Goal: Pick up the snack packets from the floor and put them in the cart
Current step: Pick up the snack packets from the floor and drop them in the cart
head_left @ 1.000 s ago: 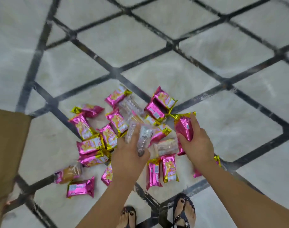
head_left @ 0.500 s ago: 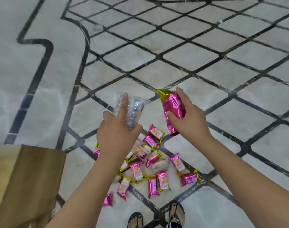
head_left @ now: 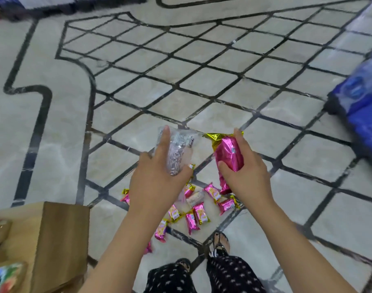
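Left grip (head_left: 157, 182) around clear packet (head_left: 179, 148), right grip (head_left: 247, 178) around pink packet (head_left: 228, 154)

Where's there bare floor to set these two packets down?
Bare marble floor lies beyond the pile of small pink foil snack packets, and to its right toward the blue plastic-wrapped pack. Crowded: the pile itself, and the brown cardboard box at lower left.

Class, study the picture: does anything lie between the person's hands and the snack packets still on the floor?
No obstacle shows, but both hands are full: the left hand grips a clear plastic packet, the right hand a pink foil packet, above the scattered floor packets.
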`<control>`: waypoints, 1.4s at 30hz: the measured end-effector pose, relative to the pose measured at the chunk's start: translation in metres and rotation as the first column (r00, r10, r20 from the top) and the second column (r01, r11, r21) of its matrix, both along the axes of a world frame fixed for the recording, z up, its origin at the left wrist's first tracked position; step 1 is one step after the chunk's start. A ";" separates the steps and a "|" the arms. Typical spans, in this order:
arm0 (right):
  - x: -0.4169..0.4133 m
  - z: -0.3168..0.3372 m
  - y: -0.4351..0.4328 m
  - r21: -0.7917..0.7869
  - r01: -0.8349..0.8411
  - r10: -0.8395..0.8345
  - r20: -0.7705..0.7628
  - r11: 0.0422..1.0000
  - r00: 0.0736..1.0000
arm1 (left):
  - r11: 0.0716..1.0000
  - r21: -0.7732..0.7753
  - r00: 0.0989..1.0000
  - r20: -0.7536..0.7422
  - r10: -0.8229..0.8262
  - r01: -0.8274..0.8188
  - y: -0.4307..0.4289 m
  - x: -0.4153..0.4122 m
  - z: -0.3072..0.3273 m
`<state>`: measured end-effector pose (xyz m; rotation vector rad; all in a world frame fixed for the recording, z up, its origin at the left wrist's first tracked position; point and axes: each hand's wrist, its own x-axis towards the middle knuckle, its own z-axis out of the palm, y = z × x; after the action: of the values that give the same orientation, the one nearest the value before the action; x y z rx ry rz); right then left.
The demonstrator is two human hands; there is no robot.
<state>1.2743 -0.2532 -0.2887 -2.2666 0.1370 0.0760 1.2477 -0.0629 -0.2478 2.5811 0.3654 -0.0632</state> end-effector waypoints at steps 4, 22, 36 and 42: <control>-0.067 -0.015 -0.004 0.021 0.232 -0.230 -0.073 0.973 0.971 | 0.987 -0.099 0.992 0.013 -0.129 0.130 -0.003 -0.042 0.002; -0.371 -0.006 -0.045 -0.016 0.874 -0.867 -0.132 0.487 0.481 | 0.460 -0.060 0.454 -0.099 -0.886 0.886 -0.108 -0.170 -0.007; -0.695 -0.020 -0.027 -0.041 0.987 -0.962 -0.224 -0.154 -0.159 | -0.139 -0.007 -0.138 -0.190 -0.972 0.990 -0.251 -0.439 -0.026; -0.822 -0.038 -0.012 -0.036 0.954 -0.917 -0.269 -0.297 -0.296 | -0.320 -0.040 -0.318 -0.277 -0.907 0.947 -0.263 -0.585 -0.049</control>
<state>0.4520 -0.2647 -0.3265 -1.1404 2.0472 -0.5886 0.6626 -0.3262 -0.2963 2.1146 -2.0561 -0.9470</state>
